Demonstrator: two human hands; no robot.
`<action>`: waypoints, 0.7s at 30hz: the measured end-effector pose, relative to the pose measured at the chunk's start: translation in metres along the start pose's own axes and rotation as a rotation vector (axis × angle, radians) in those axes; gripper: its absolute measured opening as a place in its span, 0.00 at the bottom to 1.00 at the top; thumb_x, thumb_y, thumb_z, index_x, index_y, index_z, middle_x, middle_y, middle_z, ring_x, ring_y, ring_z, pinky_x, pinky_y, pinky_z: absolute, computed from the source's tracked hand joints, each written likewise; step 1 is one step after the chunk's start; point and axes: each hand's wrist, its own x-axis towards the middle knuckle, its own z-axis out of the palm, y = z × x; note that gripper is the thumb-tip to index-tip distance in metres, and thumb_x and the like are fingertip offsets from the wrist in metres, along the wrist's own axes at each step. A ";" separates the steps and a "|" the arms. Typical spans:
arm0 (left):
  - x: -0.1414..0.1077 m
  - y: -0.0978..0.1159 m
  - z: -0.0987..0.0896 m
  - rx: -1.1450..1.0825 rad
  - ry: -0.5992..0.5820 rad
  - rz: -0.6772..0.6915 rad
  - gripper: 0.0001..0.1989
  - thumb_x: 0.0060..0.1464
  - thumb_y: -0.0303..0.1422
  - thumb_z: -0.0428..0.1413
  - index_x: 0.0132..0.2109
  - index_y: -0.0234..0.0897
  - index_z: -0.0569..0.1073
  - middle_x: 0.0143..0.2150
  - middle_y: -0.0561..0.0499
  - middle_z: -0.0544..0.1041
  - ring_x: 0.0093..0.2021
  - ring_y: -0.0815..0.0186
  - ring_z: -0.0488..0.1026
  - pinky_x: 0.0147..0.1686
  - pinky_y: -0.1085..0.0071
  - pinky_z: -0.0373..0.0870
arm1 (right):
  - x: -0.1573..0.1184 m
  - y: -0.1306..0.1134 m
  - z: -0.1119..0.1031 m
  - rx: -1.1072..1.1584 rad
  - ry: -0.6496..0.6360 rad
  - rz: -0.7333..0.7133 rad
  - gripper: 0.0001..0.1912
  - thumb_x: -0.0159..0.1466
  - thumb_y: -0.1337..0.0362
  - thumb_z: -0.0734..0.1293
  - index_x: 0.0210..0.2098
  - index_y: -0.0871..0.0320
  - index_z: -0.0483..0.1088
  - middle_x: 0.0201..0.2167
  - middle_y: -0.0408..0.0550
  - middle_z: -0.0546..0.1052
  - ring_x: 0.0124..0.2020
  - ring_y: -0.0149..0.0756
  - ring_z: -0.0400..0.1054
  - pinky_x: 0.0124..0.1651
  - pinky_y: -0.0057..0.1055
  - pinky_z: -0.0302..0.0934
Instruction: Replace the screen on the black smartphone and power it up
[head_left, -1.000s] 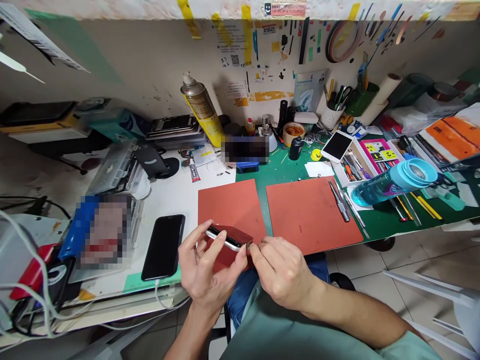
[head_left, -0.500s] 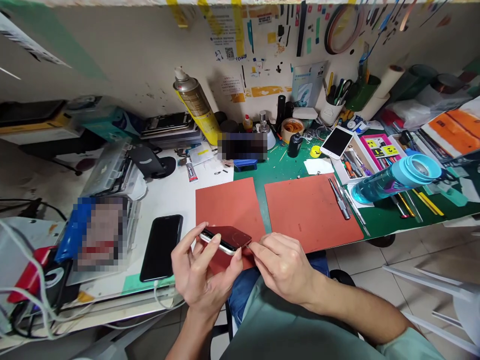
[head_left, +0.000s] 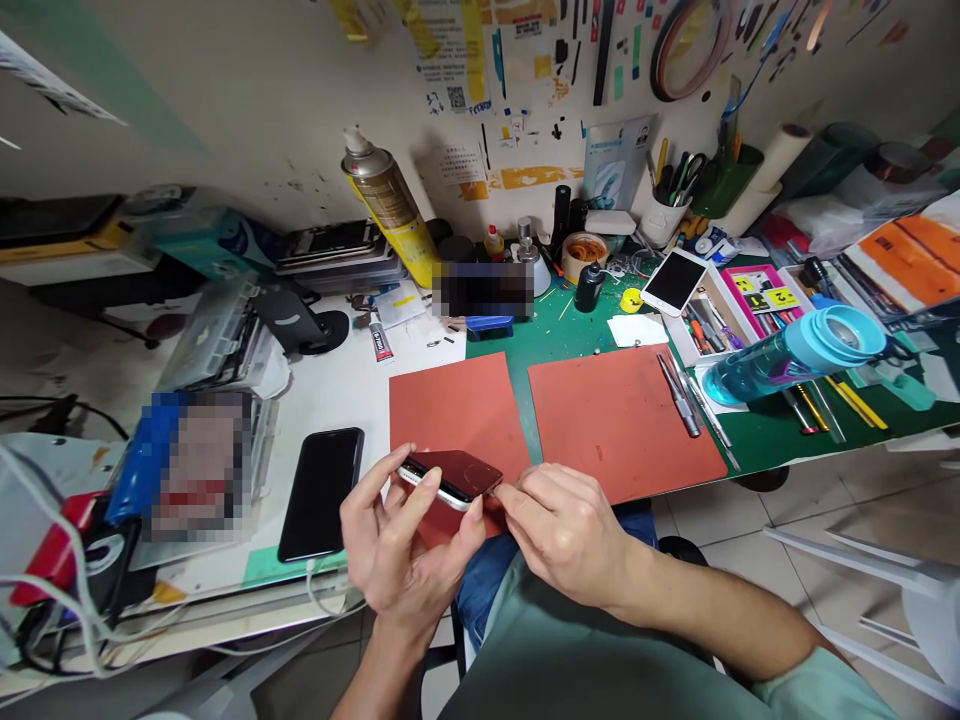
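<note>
Left hand (head_left: 401, 550) grasps phone (head_left: 459, 472) by edges, likely to present its right end; right hand (head_left: 566, 530) fingers bunched there, can't tell if holding anything.

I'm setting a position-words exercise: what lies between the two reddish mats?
In the head view, a narrow strip of green tabletop separates the left mat from the right mat, just beyond the right hand.

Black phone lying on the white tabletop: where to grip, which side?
Probably best by both long edges, around mid-length, coming from above: the black phone lies flat, screen up, and a white cable sits at its near end.
</note>
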 end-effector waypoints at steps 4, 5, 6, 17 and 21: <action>0.003 0.003 0.002 -0.010 0.006 -0.001 0.37 0.48 0.18 0.73 0.65 0.38 0.76 0.68 0.34 0.74 0.65 0.50 0.76 0.54 0.60 0.80 | 0.000 -0.002 0.002 -0.082 0.055 -0.054 0.12 0.74 0.74 0.63 0.48 0.67 0.79 0.30 0.49 0.78 0.32 0.39 0.69 0.35 0.36 0.65; 0.004 0.003 0.002 -0.014 0.008 0.003 0.37 0.49 0.18 0.73 0.65 0.38 0.76 0.68 0.34 0.74 0.65 0.51 0.76 0.54 0.60 0.80 | 0.000 -0.001 0.002 -0.110 0.077 -0.090 0.12 0.73 0.74 0.63 0.48 0.68 0.79 0.31 0.51 0.78 0.33 0.39 0.70 0.35 0.36 0.66; 0.004 0.003 0.002 -0.016 0.010 0.006 0.37 0.49 0.18 0.72 0.65 0.38 0.76 0.68 0.34 0.74 0.65 0.51 0.76 0.54 0.60 0.80 | 0.001 -0.001 0.002 -0.141 0.098 -0.133 0.12 0.73 0.75 0.64 0.49 0.70 0.79 0.31 0.52 0.79 0.34 0.40 0.71 0.36 0.37 0.67; 0.000 0.003 0.003 0.015 0.023 -0.021 0.34 0.50 0.20 0.72 0.63 0.39 0.77 0.68 0.34 0.75 0.64 0.50 0.77 0.52 0.59 0.80 | 0.000 -0.002 0.003 -0.246 0.136 -0.259 0.11 0.73 0.74 0.64 0.48 0.72 0.78 0.34 0.58 0.82 0.38 0.45 0.76 0.41 0.40 0.73; -0.001 0.002 0.003 0.045 0.016 -0.036 0.34 0.49 0.21 0.72 0.62 0.42 0.77 0.68 0.36 0.76 0.64 0.48 0.78 0.51 0.56 0.81 | -0.004 0.001 0.003 -0.023 0.047 -0.020 0.11 0.75 0.74 0.63 0.48 0.66 0.78 0.31 0.51 0.80 0.33 0.38 0.74 0.37 0.35 0.70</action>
